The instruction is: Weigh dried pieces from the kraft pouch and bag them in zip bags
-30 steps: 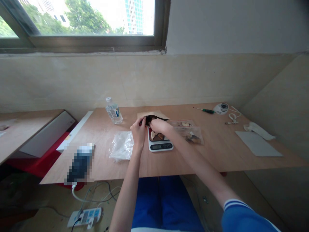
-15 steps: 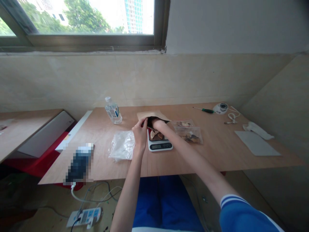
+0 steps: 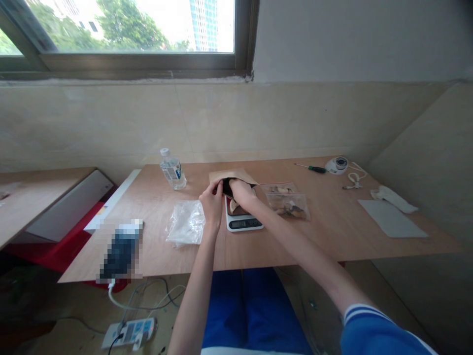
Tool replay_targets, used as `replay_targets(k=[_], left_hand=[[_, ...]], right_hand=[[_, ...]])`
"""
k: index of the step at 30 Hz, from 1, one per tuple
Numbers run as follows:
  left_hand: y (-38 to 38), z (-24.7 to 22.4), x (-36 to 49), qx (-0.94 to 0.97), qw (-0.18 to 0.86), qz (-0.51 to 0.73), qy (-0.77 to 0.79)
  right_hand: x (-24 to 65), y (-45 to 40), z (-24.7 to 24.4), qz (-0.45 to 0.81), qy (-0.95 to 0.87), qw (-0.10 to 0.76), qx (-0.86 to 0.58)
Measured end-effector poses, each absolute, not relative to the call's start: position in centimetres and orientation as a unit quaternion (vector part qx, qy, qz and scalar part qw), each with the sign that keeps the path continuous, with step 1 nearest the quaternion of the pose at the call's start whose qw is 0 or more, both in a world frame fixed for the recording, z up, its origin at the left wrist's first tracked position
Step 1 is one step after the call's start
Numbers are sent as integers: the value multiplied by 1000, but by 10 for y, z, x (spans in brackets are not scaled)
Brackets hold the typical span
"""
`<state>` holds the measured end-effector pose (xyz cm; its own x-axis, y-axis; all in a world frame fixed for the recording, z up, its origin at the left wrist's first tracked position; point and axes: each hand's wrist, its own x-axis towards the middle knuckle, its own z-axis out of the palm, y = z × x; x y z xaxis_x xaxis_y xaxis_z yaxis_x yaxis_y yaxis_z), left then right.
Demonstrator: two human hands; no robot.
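Observation:
A brown paper bag [image 3: 232, 174] with a dark inside lies at the middle of the table, its mouth toward me. My left hand [image 3: 212, 201] pinches the left edge of that mouth. My right hand [image 3: 242, 194] reaches into the opening, and its fingertips are hidden inside. Just below the bag, a white digital scale [image 3: 244, 223] carries brownish-white dried pieces [image 3: 233, 206], partly covered by the bag and my right hand. Clear zip bags [image 3: 291, 206] with dried pieces lie right of the scale. Left of my left hand is a crumpled clear plastic bag [image 3: 185, 223].
A water bottle [image 3: 173, 170] stands at the back left. A blurred dark device [image 3: 121, 251] with a cable lies front left. Toward the right are a green screwdriver [image 3: 317, 169], a white camera [image 3: 337, 165], a grey-white sheet [image 3: 391, 218] and a white cloth [image 3: 393, 198].
My right hand has drawn back a little out of the bag, so more of its back shows. My left hand still pinches the bag's edge.

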<state>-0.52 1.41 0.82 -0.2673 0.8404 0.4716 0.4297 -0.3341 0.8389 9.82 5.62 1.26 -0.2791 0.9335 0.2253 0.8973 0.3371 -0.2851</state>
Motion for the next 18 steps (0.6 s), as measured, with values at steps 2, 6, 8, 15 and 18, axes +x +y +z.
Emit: replay_targets(k=[2, 6, 8, 15, 18], left_hand=[[15, 7, -7, 580, 183, 576, 546], [20, 4, -14, 575, 200, 579, 542], [24, 4, -19, 569, 199, 582, 545], [37, 24, -31, 543, 179, 604, 554], [39, 34, -35, 531, 159, 607, 570]], right_hand=[[98, 38, 24, 40, -785, 166, -596], [105, 0, 45, 32, -779, 226, -585], [117, -18, 52, 64, -763, 324, -555], [174, -29, 21, 218, -727, 430, -490], [174, -1, -6, 174, -734, 387, -530]])
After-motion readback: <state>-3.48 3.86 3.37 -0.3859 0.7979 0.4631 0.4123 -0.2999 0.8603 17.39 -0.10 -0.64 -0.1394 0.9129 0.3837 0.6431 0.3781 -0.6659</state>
